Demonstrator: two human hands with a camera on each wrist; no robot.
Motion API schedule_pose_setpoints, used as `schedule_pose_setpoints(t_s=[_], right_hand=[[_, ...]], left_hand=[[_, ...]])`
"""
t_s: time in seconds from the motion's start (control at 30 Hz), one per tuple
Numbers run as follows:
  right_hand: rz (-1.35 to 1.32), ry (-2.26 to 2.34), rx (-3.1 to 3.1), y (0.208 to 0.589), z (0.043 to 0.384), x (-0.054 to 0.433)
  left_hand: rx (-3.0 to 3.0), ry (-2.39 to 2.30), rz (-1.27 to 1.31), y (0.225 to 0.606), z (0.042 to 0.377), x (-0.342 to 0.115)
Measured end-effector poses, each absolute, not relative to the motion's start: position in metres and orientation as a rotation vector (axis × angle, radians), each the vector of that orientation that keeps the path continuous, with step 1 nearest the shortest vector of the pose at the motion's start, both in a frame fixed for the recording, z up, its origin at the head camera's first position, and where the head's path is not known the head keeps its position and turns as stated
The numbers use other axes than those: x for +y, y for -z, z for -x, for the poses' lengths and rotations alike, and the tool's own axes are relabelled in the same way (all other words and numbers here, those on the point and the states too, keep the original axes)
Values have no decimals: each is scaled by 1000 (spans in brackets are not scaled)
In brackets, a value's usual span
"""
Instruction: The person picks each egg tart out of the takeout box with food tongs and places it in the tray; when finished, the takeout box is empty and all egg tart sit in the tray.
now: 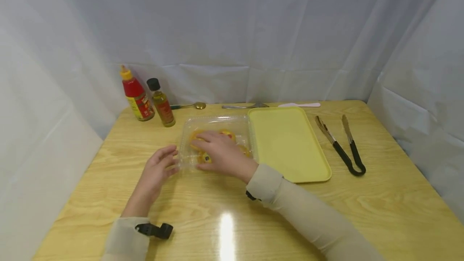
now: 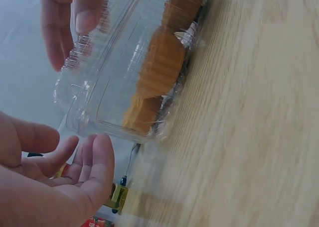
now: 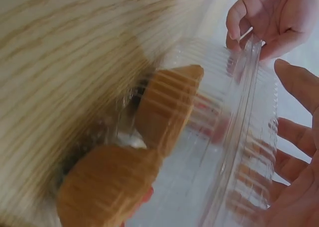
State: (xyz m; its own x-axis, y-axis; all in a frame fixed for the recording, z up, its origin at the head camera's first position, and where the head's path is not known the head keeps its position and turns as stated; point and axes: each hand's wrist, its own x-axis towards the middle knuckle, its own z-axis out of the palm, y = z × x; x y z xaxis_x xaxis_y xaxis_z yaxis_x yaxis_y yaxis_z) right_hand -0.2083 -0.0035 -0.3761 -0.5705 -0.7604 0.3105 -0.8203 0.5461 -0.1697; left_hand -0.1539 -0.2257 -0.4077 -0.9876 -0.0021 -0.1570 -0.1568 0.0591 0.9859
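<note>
A clear plastic clamshell container (image 1: 192, 123) stands on the table with several tarts (image 1: 228, 134) inside, and its lid looks closed. The brown sides of the tarts (image 2: 162, 62) show through the wall in the left wrist view. My right hand (image 1: 226, 154) is spread over the lid, fingers apart and lightly bent, seemingly touching its top. Beside the container's left edge is my left hand (image 1: 157, 168), its fingers loosely bent by the corner. Whether the left fingertips touch the plastic is hard to tell.
A yellow tray (image 1: 290, 144) lies just right of the container, with black-handled tongs (image 1: 348, 152) beyond it. A red sauce bottle (image 1: 137, 98) and a black-capped bottle (image 1: 162, 106) stand back left. Along the back edge lie a spoon (image 1: 199, 105), a fork (image 1: 239, 106) and a pink knife (image 1: 304, 104).
</note>
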Motion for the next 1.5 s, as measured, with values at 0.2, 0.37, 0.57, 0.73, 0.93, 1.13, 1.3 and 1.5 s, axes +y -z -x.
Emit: schedule_pose_setpoints(t_s=[0.2, 0.37, 0.57, 0.73, 0.93, 1.13, 1.3, 1.5], right_hand=[[-1301, -344, -2583, 379, 210, -10], [-1295, -289, -2601, 383, 211, -14], [-1298, -292, -2661, 383, 208, -17], [-1295, -293, -2666, 385, 208, -16], [-1285, -298, -2684, 385, 208, -16], [-1274, -285, -2673, 385, 207, -17], [-1257, -295, -2651, 387, 207, -19], [-1240, -273, -2624, 388, 207, -20]], left_hand=[[2132, -2114, 181, 412, 155, -225], [2066, -2137, 167, 417, 155, -226], [1978, -2196, 114, 425, 150, -231], [1868, -2239, 70, 432, 149, -236], [1727, -2316, 43, 438, 150, -239], [1680, -2363, 49, 440, 149, -240], [1672, -2389, 114, 440, 147, -239], [1664, -2436, 139, 439, 146, -235]])
